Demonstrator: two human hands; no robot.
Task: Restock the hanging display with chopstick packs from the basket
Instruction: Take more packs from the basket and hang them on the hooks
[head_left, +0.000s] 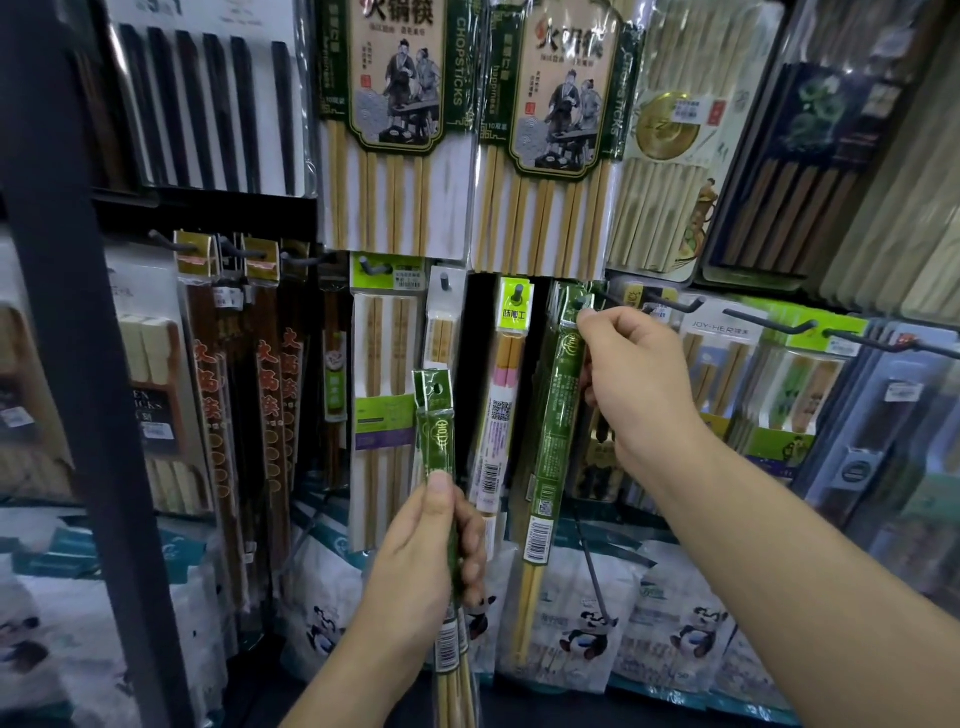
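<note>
Two slim green plastic-wrapped chopstick packs (438, 431), as near as the doubled header tabs and barcode ends let me count, stand upright in the left hand (426, 561). Its fingers curl round their middle and the thumb presses flat on the front. The right hand (639, 374) pinches the header of a third green pack (556, 415) between thumb and forefinger, right at the black metal peg (581, 303) of the hanging display; whether the punched hole is already over the peg tip I cannot tell. The likeliest slip, to my mind, is the hole missing the tip, so that the pack drops on release toward the panda-printed white bags (587, 623) below. Pushing at an angle could also tear the thin film header or nudge the matching packs behind it off the peg. The pair in the left hand could slide apart if that grip eases. Counted: one pack at the peg, with a few like it behind, number unclear; two large bamboo chopstick sets with green-and-beige cards (395, 130) above; three more black pegs (769, 323) jutting out to the right. No basket shows.
</note>
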